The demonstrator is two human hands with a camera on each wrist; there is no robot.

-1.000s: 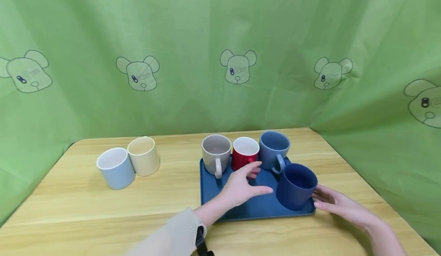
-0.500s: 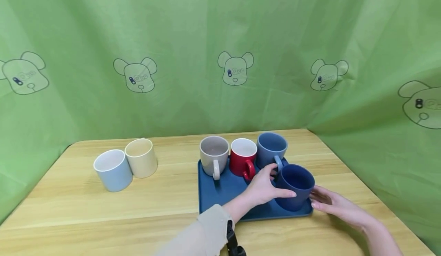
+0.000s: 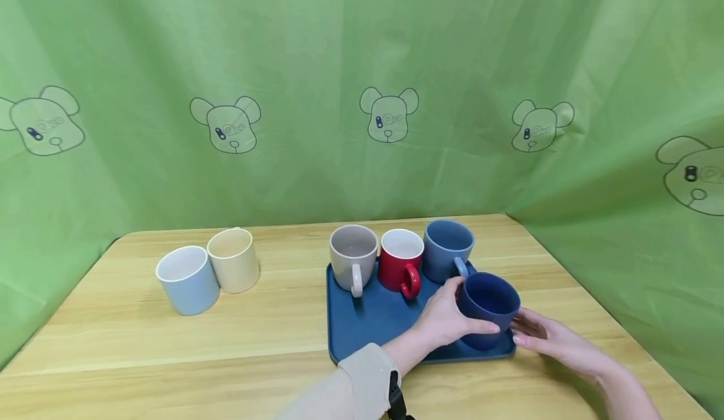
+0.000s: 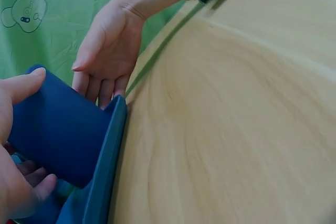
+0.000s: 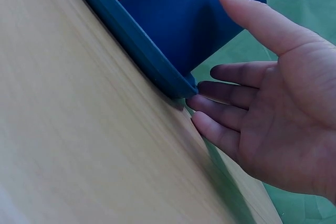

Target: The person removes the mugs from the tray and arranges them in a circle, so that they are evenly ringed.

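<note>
My left hand [image 3: 444,319] holds the side of a dark blue mug [image 3: 488,313], thumb along its front and fingers round its far left. The mug stands at the right front of a blue tray [image 3: 359,326]; its handle is out of sight. In the left wrist view, the thumb lies on the mug's wall. My right hand [image 3: 557,341] is beside the tray's right end, fingers extended with the fingertips at the corner [image 5: 191,85]. Along the tray's back stand a grey mug [image 3: 345,266], a red mug [image 3: 393,275] and a greyish-blue mug [image 3: 441,256].
A light blue mug [image 3: 195,288] and a cream mug [image 3: 240,269] stand side by side on the left of the wooden table [image 3: 170,370]. A green curtain [image 3: 317,168] with printed bear heads hangs behind and along the sides.
My left hand has moved right from in front of the red mug to the dark blue mug. That mug has shifted slightly right on the tray. The right hand stays put.
</note>
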